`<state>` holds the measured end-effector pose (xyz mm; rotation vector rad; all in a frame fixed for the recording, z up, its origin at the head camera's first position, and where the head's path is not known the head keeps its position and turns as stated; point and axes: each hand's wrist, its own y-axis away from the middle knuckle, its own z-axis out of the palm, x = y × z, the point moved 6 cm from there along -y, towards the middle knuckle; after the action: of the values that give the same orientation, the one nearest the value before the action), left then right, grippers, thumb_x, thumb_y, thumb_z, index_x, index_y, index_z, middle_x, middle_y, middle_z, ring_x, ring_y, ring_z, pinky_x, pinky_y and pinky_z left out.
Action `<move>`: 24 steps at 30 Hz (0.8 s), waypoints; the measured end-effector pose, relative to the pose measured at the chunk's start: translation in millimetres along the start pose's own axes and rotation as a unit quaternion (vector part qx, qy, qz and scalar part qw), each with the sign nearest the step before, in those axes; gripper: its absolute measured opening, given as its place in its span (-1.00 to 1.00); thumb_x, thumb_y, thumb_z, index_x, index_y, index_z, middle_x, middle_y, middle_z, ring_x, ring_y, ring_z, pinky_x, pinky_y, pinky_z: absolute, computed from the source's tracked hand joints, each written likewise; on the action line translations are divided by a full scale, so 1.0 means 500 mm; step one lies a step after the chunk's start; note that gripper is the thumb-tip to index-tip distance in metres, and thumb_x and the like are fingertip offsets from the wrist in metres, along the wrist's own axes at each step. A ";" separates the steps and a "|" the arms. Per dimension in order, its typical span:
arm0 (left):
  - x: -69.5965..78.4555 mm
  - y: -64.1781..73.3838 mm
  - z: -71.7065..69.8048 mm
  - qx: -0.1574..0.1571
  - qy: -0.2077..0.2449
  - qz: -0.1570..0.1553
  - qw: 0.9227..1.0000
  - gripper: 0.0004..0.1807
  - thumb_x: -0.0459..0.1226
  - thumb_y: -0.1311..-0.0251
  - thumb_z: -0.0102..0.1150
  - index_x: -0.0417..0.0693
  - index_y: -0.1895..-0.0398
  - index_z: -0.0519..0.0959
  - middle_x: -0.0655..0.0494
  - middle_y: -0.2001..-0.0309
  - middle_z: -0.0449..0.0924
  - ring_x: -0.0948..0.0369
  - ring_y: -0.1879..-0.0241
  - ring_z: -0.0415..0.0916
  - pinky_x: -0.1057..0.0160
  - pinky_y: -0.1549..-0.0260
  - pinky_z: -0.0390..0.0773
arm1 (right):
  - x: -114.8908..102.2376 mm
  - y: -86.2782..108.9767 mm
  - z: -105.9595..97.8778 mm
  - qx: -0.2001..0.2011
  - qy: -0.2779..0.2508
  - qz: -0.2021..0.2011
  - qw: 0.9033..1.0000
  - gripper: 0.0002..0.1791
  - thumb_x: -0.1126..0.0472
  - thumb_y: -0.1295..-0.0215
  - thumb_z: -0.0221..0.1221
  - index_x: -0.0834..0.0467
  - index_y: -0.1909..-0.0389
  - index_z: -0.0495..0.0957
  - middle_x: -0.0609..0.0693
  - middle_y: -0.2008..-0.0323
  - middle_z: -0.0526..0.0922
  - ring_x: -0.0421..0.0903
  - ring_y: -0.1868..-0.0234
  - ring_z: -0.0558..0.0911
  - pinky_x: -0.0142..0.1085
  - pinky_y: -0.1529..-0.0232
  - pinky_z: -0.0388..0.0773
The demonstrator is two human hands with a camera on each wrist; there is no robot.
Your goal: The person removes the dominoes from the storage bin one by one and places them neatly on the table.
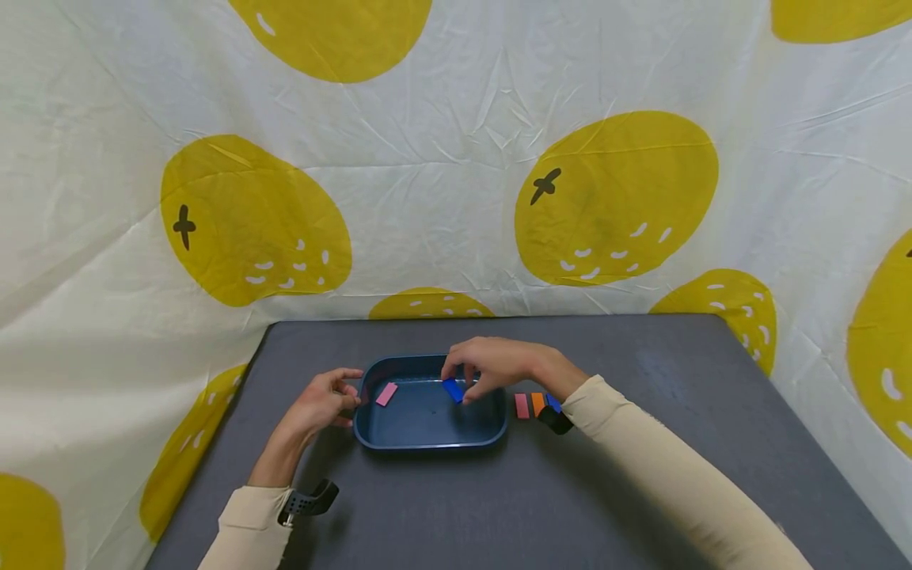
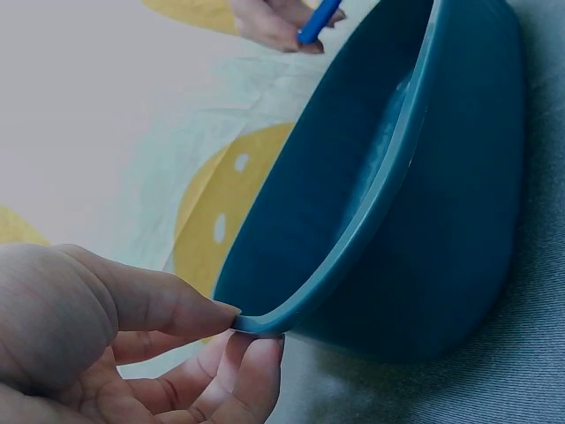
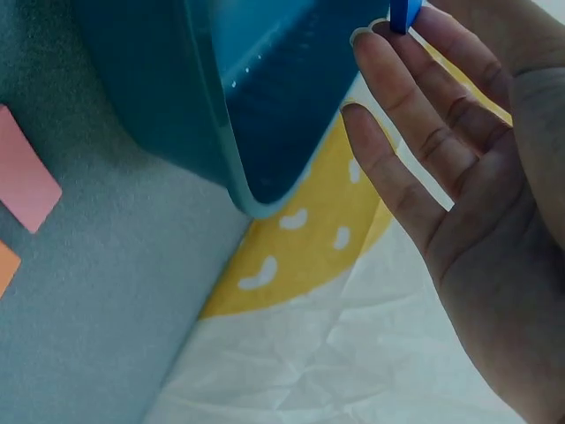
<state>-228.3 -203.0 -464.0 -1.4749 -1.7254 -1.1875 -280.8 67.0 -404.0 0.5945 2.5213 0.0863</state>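
Note:
A dark blue plastic tub [image 1: 431, 446] with rounded corners sits on the table. At its left end my left hand [image 1: 318, 406] pinches the rim between thumb and fingers, as the left wrist view shows with the tub's rim [image 2: 388, 177] up close. Over the tub's right half, my right hand [image 1: 496, 364] pinches a flat blue block [image 1: 453, 390] between thumb and fingertips. The block's end [image 3: 403, 15] peeks in at the top of the right wrist view. Inside the tub, towards the left, lies a pink block [image 1: 387, 394].
Right of the tub, a pink block [image 1: 522, 406], an orange block [image 1: 537, 404] and another blue block [image 1: 553, 403] lie in a row, the last partly covered by the right wrist's black strap [image 1: 555, 420]. A white cloth with yellow shapes [image 1: 427, 229] hangs behind the grey table [image 1: 456, 514].

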 end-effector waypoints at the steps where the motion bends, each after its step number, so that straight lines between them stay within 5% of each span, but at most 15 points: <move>1: 0.000 0.000 0.000 0.000 0.001 0.000 1.000 -0.49 -0.52 -0.37 0.06 -0.24 -0.38 0.39 -0.14 0.19 0.44 -0.09 0.06 0.63 0.12 0.37 0.71 | 0.000 0.005 -0.003 0.003 -0.004 -0.001 1.000 -0.51 0.07 -0.26 0.42 0.01 -0.20 0.59 -0.13 -0.09 0.59 -0.14 0.10 0.65 -0.41 0.08 0.59; 24: 0.002 0.008 -0.002 -0.004 0.002 0.007 1.000 -0.50 -0.52 -0.37 0.06 -0.26 -0.38 0.39 -0.14 0.18 0.42 -0.10 0.05 0.63 0.11 0.38 0.70 | 0.048 0.104 -0.022 0.028 -0.044 0.040 0.998 -0.52 0.10 -0.24 0.43 0.02 -0.18 0.59 -0.14 -0.07 0.58 -0.11 0.11 0.65 -0.06 -0.12 0.60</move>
<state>-224.8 -203.4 -461.9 -1.4853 -1.7063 -1.1921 -284.0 124.9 -397.3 0.7075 2.4208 0.0172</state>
